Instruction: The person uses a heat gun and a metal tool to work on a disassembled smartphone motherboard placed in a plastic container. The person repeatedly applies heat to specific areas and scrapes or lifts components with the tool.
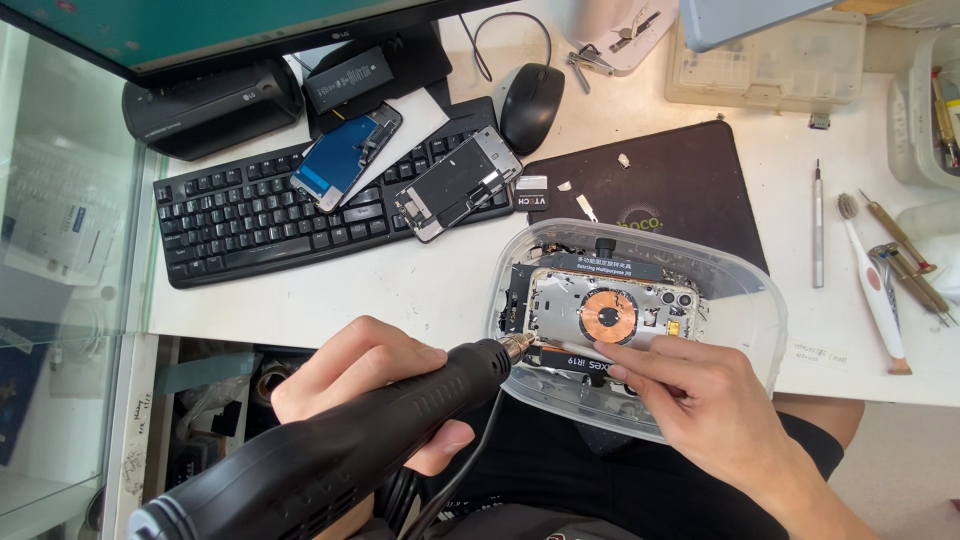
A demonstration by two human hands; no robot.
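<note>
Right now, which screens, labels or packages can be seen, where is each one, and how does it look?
Dark flat monitor screen: top left, behind the black keyboard.
Blue-glass phone display panel: lying on the keyboard, rectangular.
Small black-and-white label tag: beside the keyboard's right end.
Black label strip: on the fixture in the clear plastic tub, by the right hand.
</note>
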